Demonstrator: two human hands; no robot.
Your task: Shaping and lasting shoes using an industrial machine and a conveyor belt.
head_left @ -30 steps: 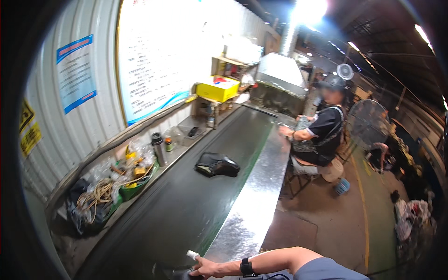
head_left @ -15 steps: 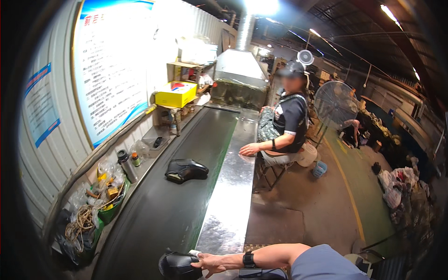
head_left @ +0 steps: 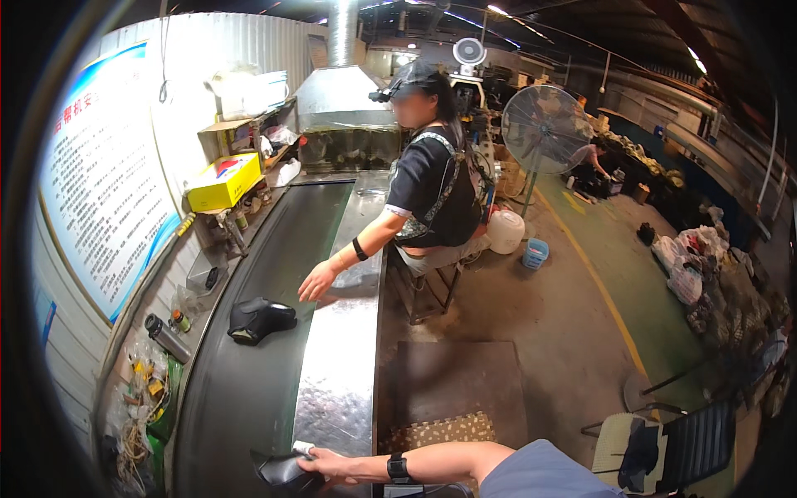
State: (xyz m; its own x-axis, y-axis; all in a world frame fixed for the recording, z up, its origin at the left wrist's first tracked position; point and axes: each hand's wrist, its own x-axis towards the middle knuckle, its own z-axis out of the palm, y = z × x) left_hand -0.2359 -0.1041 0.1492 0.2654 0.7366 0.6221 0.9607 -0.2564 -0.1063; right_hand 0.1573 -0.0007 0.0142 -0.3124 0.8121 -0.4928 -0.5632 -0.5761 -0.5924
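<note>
Head view: the right grip [head_left: 330,467] is grasping a black shoe [head_left: 281,470] near the bottom edge, a white-wrapped fingertip [head_left: 301,447] showing above. This shoe is sitting at or over the near part of the dark conveyor belt [head_left: 232,407], beside the metal worktop [head_left: 336,373]; contact unclear. Left grip: cannot tell. A second black shoe [head_left: 261,320] is lying farther up the belt; a co-worker's hand [head_left: 317,280] is reaching near it.

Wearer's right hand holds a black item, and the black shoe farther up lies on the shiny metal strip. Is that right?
The placement is wrong: the head view shows the black shoe on the dark belt. The right hand does hold the black item.
</note>
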